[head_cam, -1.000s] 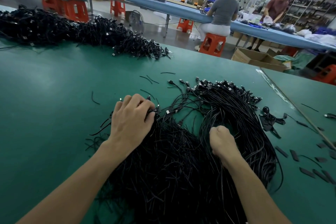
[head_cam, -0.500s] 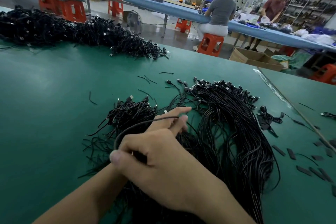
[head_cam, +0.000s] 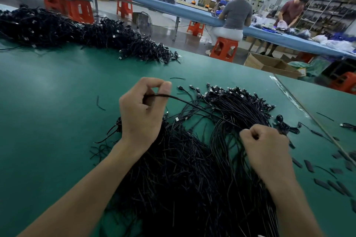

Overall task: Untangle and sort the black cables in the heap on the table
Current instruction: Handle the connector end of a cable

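Observation:
A tangled heap of black cables (head_cam: 183, 169) covers the green table (head_cam: 48, 121) in front of me. To its right lies an aligned bundle of cables (head_cam: 240, 106) with plugs fanned at the far end. My left hand (head_cam: 142, 113) is raised above the heap's left part, thumb and forefinger pinched on a single black cable (head_cam: 192, 105). That cable runs taut to the right into my right hand (head_cam: 267, 150), which is closed in a fist on it, over the bundle.
A second, long pile of black cables (head_cam: 86, 32) lies along the table's far left edge. Short black strips (head_cam: 308, 165) and scraps are scattered at the right. Beyond the table are orange stools, cardboard boxes and two people at a blue bench.
My left hand has risen from the heap with one cable pinched. My right hand, which crossed close to the camera half a second ago, has drawn back right, stretching the cable between both hands.

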Available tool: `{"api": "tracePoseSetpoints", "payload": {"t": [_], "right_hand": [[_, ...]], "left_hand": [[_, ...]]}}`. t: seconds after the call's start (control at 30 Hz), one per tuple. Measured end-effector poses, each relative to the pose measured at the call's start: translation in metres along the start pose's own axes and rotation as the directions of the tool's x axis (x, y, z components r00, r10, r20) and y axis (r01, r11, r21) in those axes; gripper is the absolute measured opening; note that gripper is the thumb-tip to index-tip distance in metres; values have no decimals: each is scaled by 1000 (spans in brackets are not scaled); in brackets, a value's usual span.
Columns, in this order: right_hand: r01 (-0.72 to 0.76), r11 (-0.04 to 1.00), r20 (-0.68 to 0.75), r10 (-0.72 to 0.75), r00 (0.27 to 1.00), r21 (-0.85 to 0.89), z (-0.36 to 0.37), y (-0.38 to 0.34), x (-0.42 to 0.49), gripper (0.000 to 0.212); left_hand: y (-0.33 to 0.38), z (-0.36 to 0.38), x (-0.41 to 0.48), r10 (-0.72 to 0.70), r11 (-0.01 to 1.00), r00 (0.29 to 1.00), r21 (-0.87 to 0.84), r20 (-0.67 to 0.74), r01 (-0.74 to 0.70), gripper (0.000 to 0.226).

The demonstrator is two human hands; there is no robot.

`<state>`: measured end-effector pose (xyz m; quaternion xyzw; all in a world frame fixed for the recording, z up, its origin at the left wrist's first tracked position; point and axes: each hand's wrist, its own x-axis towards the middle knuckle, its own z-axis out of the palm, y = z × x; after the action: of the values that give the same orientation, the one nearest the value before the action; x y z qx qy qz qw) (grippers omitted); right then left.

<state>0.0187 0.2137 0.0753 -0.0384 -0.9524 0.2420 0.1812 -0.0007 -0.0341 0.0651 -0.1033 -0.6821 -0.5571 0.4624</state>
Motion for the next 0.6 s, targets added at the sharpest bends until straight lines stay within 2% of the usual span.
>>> {"api": "tracePoseSetpoints", "payload": {"t": [0.1,0.17,0.2,0.23,0.3,0.37,0.4,0.47,0.53,0.57,0.6], "right_hand": [[-32,963,235,97,967,-266,7,13,2,43],[62,891,371,123,920,-449,11,8,0,33],[119,881,395,81,915,-457,13,1,-2,33],[160,910,392,3,920,-382,16,-7,-5,40],[186,982,343,-161,925,-40,21,-25,-13,55],[241,952,283,-287,915,186,28,-40,-20,64],[269,940,289,-323,901,211,33,-42,-23,62],[286,933,278,-340,899,217,42,-43,-26,38],[289,916,172,-343,923,277,45,-42,-24,28],[274,909,116,-323,939,313,44,-42,-23,27],[251,900,63,-292,954,356,43,-40,-21,26]], "left_hand": [[0,-6,-1,21,938,973,331,231,-99,19],[2,-2,-4,-79,811,892,549,444,-201,40],[1,1,-8,-159,756,840,611,518,-234,46],[-1,4,-12,-227,721,793,645,565,-253,47],[-5,8,-21,-331,681,709,678,622,-277,43],[-7,11,-28,-369,683,660,672,654,-284,37],[-7,12,-30,-357,705,657,653,664,-276,33],[-6,13,-33,-311,783,676,583,668,-217,21],[-8,9,-32,-312,853,686,512,657,-102,19],[-10,5,-31,-351,877,662,480,662,-14,26],[-11,1,-28,-407,889,606,448,683,91,37]]}}
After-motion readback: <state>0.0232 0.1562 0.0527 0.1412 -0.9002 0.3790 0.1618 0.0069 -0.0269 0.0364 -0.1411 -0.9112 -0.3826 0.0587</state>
